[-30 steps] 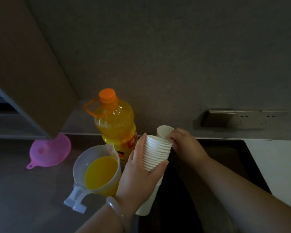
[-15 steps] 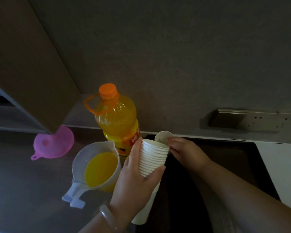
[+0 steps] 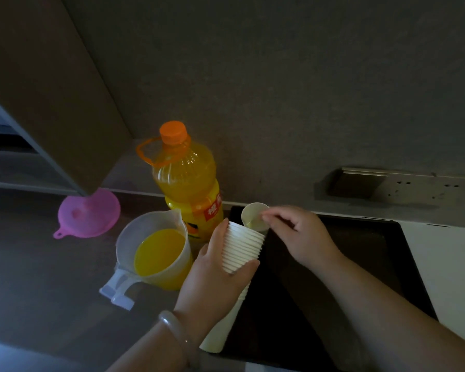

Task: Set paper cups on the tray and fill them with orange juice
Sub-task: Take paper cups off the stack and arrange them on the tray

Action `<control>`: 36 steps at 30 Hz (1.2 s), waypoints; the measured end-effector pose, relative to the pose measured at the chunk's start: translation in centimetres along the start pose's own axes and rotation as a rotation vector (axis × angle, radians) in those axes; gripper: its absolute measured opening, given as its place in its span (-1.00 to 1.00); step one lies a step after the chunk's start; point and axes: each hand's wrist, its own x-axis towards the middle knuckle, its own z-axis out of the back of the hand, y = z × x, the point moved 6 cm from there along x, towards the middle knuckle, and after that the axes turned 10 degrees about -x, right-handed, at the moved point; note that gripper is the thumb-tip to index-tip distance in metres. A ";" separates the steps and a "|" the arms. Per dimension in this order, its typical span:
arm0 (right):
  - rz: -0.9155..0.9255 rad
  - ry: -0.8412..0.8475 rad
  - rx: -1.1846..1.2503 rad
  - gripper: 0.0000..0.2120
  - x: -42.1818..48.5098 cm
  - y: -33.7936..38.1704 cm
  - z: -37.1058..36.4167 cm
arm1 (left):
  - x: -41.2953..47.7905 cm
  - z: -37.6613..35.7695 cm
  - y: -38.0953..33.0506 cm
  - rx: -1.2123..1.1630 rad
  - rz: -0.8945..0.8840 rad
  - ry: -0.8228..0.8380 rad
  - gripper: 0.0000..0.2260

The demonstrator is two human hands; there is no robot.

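Note:
My left hand [image 3: 215, 280] grips a tall stack of white paper cups [image 3: 243, 248], held tilted over the left edge of the black tray [image 3: 373, 264]. My right hand [image 3: 298, 237] pinches the rim of a single white paper cup [image 3: 253, 214] at the tray's far left corner. I cannot tell whether that cup rests on the tray. To the left a clear measuring jug [image 3: 156, 251] holds orange juice. Behind it stands a large orange juice bottle [image 3: 188, 183] with an orange cap.
A pink funnel [image 3: 87, 213] lies on the dark counter at the left, under an overhanging cabinet [image 3: 46, 84]. A wall socket strip [image 3: 403, 186] runs behind the tray. A white surface [image 3: 446, 264] borders the tray on the right.
My right hand has carried the single cup away from the top of the stack and lowered it toward the tray's far left corner. The stack has stayed in my left hand.

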 end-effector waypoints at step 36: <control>-0.189 0.244 -0.048 -0.88 -1.3 2.4 3.3 | 0.7 -2.3 -5.0 0.091 -0.051 0.153 -0.17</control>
